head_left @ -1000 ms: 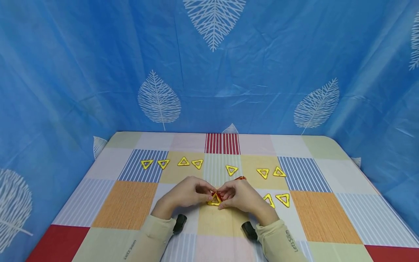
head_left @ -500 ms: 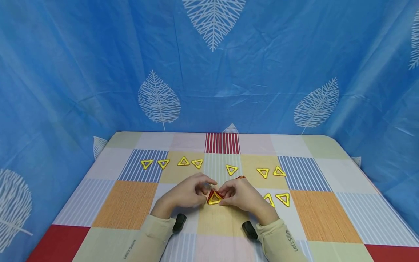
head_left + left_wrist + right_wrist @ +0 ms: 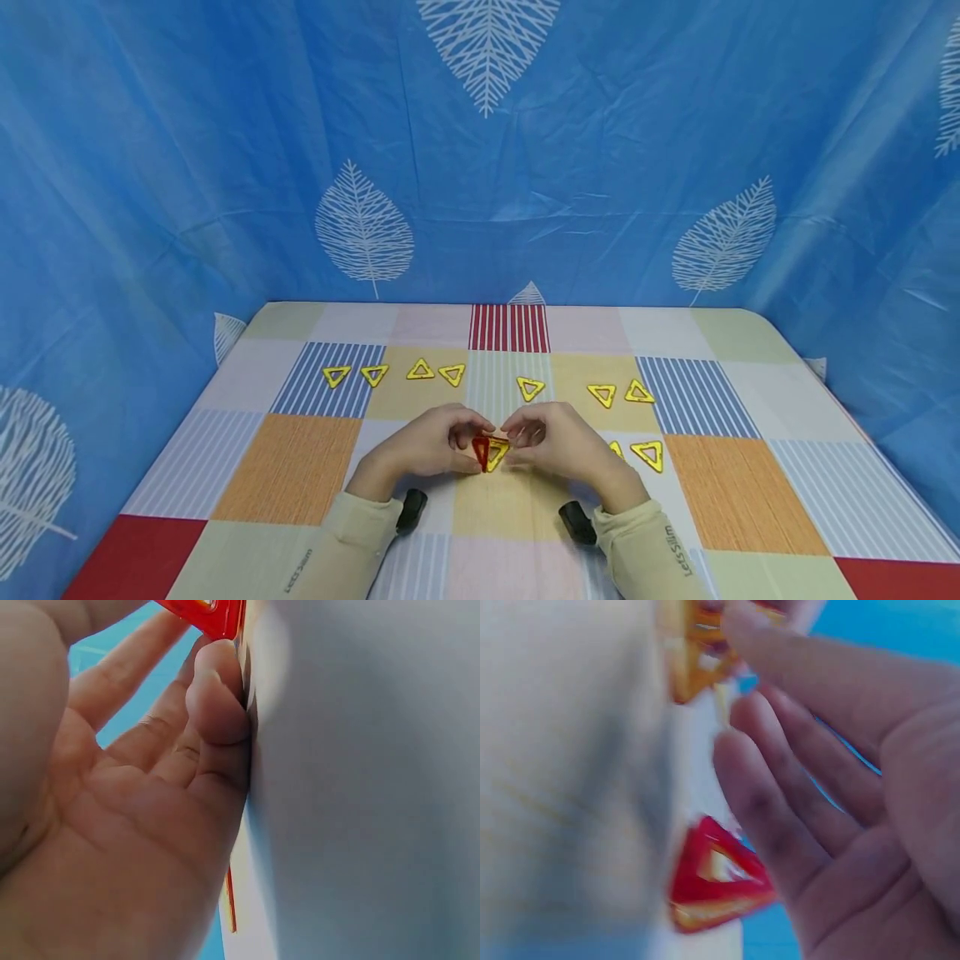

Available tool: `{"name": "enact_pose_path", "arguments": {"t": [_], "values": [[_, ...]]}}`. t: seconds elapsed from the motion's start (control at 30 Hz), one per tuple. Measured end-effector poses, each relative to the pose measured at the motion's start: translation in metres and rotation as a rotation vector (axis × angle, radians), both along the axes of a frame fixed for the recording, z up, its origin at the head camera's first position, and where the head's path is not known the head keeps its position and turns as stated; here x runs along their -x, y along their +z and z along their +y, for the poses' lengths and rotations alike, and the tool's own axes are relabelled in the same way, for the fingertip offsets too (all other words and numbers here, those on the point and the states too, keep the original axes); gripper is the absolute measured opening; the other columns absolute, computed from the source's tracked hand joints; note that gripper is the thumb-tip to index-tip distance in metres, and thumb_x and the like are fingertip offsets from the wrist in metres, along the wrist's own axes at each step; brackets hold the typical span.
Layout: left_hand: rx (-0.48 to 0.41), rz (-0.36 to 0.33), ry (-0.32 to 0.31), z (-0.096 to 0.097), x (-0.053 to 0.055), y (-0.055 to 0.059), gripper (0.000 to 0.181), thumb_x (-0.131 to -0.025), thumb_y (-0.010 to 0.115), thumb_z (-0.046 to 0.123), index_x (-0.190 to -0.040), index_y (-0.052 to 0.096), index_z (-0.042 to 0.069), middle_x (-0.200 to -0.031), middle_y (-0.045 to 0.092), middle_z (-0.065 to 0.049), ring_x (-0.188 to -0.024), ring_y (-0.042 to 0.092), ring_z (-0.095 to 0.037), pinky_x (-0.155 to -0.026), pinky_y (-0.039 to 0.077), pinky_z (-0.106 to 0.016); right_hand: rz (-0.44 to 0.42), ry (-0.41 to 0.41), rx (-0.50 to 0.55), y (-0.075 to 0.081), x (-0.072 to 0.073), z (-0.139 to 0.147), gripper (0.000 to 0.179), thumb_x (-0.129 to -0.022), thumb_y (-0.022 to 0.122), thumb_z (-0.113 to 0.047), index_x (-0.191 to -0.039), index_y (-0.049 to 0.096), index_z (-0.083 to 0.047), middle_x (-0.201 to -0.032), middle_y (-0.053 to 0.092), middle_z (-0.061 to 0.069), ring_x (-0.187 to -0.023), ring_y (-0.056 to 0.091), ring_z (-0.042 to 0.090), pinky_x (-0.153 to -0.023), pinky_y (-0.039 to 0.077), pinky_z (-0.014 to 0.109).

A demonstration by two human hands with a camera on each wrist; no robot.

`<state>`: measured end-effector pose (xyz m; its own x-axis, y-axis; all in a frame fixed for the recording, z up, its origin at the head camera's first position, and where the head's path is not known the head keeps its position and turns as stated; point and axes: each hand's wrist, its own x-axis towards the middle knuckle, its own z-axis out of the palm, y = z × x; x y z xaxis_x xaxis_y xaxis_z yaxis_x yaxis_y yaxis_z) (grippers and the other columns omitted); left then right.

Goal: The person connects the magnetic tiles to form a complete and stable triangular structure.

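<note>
A small pyramid of red and yellow triangle tiles sits on the table between both hands, its red face [image 3: 481, 452] at the left and its yellow face [image 3: 496, 455] at the right. My left hand [image 3: 435, 441] holds it from the left, thumb low and index finger above. From the other side my right hand [image 3: 566, 446] grips it with thumb and index finger. In the left wrist view a red corner [image 3: 214, 616] shows above the fingertips. The right wrist view is blurred, with an orange-yellow part [image 3: 694, 652] at the thumb and fingertips. The back of the pyramid is hidden.
Several yellow triangle tiles [image 3: 452, 375] lie along the back of the patchwork tablecloth [image 3: 570, 533]. To the right is another yellow triangle [image 3: 648, 455], with one partly behind the right hand. A red triangular piece [image 3: 720, 877] stands near the right fingers. A blue curtain [image 3: 525, 183] hangs behind.
The pyramid has turned, so a red face now shows beside the yellow one. Left fingers, apart from it half a second ago, are back on it. The right hand has shifted its grip slightly.
</note>
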<state>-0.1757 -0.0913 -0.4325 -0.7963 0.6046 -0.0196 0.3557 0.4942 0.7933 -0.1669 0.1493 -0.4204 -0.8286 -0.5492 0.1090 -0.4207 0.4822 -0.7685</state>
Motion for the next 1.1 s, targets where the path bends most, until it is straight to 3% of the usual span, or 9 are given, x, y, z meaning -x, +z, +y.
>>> {"name": "enact_pose_path", "arguments": {"t": [0.2, 0.3, 0.4, 0.57, 0.7, 0.87, 1.0, 1.1], "values": [[0.006, -0.039, 0.003, 0.001, 0.001, -0.001, 0.038, -0.081, 0.085, 0.008, -0.117, 0.071, 0.007, -0.091, 0.061, 0.003, -0.075, 0.052, -0.015, -0.065, 0.045, -0.028, -0.167, 0.026, 0.091, 0.019, -0.001, 0.026, 0.034, -0.077, 0.088, -0.006, -0.108, 0.074, -0.002, -0.099, 0.071, 0.013, -0.082, 0.067, 0.02, -0.073, 0.056, 0.032], [0.003, -0.06, 0.008, 0.001, 0.0, -0.002, 0.037, -0.082, 0.085, 0.007, -0.116, 0.072, 0.009, -0.089, 0.06, 0.002, -0.075, 0.052, -0.014, -0.067, 0.046, -0.027, -0.189, 0.006, 0.11, 0.023, 0.0, 0.043, 0.036, -0.079, 0.086, -0.005, -0.112, 0.073, 0.0, -0.103, 0.07, 0.017, -0.086, 0.067, 0.024, -0.077, 0.056, 0.034], [0.006, -0.076, 0.015, 0.001, 0.0, -0.003, 0.036, -0.082, 0.085, 0.009, -0.115, 0.072, 0.011, -0.09, 0.059, 0.003, -0.077, 0.052, -0.014, -0.068, 0.046, -0.027, -0.182, -0.068, 0.111, 0.023, 0.001, 0.061, 0.038, -0.08, 0.086, -0.007, -0.114, 0.071, 0.001, -0.107, 0.069, 0.018, -0.09, 0.067, 0.026, -0.075, 0.057, 0.035], [0.008, -0.09, 0.024, 0.0, -0.001, -0.002, 0.037, -0.082, 0.085, 0.01, -0.116, 0.072, 0.013, -0.091, 0.06, 0.004, -0.077, 0.052, -0.014, -0.069, 0.046, -0.028, -0.147, -0.294, 0.083, 0.023, 0.001, 0.089, 0.04, -0.081, 0.086, -0.013, -0.116, 0.071, 0.001, -0.112, 0.068, 0.018, -0.093, 0.067, 0.025, -0.072, 0.056, 0.035], [0.01, -0.082, 0.023, 0.0, 0.0, -0.003, 0.036, -0.082, 0.085, 0.01, -0.116, 0.072, 0.013, -0.091, 0.06, 0.004, -0.077, 0.052, -0.013, -0.069, 0.046, -0.027, -0.117, -0.533, 0.024, 0.02, 0.001, 0.108, 0.042, -0.084, 0.085, -0.019, -0.119, 0.07, -0.003, -0.113, 0.067, 0.016, -0.096, 0.064, 0.027, -0.072, 0.053, 0.035], [0.003, -0.074, 0.017, 0.0, 0.0, -0.003, 0.036, -0.082, 0.085, 0.01, -0.115, 0.072, 0.011, -0.09, 0.06, 0.003, -0.076, 0.052, -0.014, -0.069, 0.046, -0.027, -0.128, -0.803, -0.008, 0.012, 0.002, 0.122, 0.051, -0.086, 0.083, -0.027, -0.128, 0.066, -0.005, -0.121, 0.065, 0.016, -0.104, 0.059, 0.028, -0.069, 0.049, 0.027], [0.003, -0.08, 0.017, 0.0, 0.0, -0.003, 0.035, -0.082, 0.085, 0.011, -0.115, 0.072, 0.011, -0.09, 0.06, 0.003, -0.076, 0.052, -0.014, -0.069, 0.045, -0.028, -0.146, -0.929, 0.028, 0.004, 0.004, 0.126, 0.053, -0.085, 0.084, -0.027, -0.13, 0.065, -0.005, -0.126, 0.064, 0.017, -0.109, 0.06, 0.029, -0.068, 0.048, 0.023], [0.01, -0.081, 0.021, 0.0, 0.0, -0.003, 0.036, -0.082, 0.085, 0.012, -0.115, 0.072, 0.013, -0.091, 0.06, 0.004, -0.077, 0.052, -0.014, -0.069, 0.046, -0.027, -0.186, -0.975, 0.043, -0.002, 0.005, 0.129, 0.059, -0.084, 0.085, -0.027, -0.133, 0.063, -0.004, -0.131, 0.061, 0.018, -0.116, 0.057, 0.033, -0.078, 0.051, 0.032]]}}
